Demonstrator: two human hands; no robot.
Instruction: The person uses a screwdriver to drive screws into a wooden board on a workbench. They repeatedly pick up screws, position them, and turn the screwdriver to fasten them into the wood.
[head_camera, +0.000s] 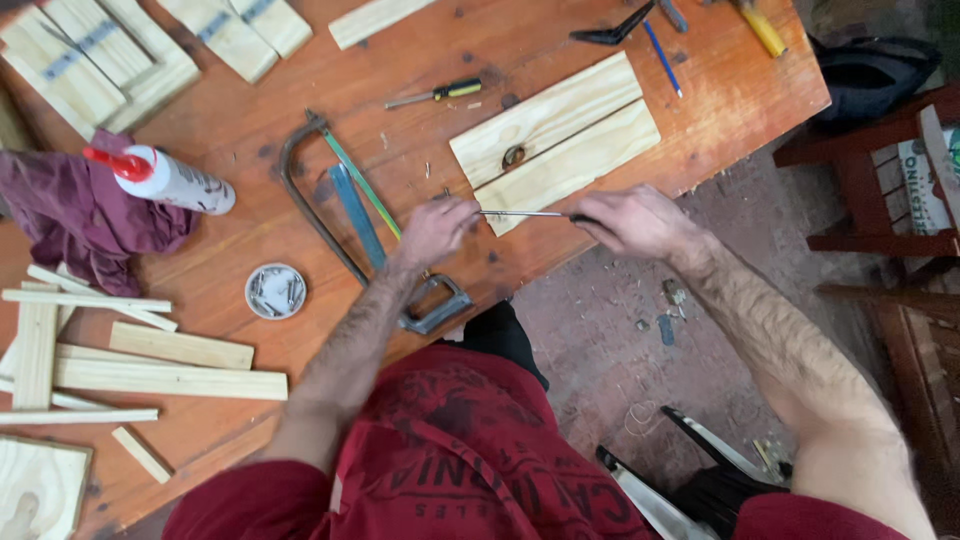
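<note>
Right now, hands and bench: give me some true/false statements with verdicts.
1. Right hand grips the handle end of a thin tool. True.
2. Left hand rests on the glue bottle. False: its fingers pinch the thin tool's tip, far from the bottle.
3. A hacksaw lies on the table by the left hand. True.
4. The round tin sits on the two pale boards. False: it sits on bare table, left of the saw.
5. A purple cloth lies under the bottle. True.

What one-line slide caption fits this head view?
Both hands, left and right, hold a thin screwdriver at the edge of pale wooden boards beside a hacksaw.
</note>
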